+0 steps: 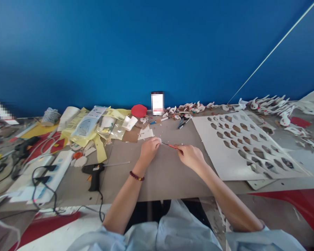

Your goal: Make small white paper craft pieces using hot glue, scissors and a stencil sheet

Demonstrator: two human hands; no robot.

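Note:
Over the middle of the grey work table, my left hand (pixel 149 149) is closed in a pinch on a small white piece (pixel 159 140), probably paper or card. My right hand (pixel 191 156) is closed around a red-handled tool with a thin metal blade (pixel 173 146); whether it is scissors or a knife I cannot tell. Its tip points left and meets or nearly meets the white piece. The handle's rear is hidden in my right fingers. Just beyond my left hand lie white paper scraps (pixel 146 133).
A white sheet with several cut-out holes (pixel 232 164) lies right. A black glue gun (pixel 95 174) and a white power strip (pixel 56 176) with cables are left. A phone (pixel 157 103) leans on the blue wall. White cut-outs (pixel 268 104), pens (pixel 183 123) and plastic packets (pixel 90 120) line the back.

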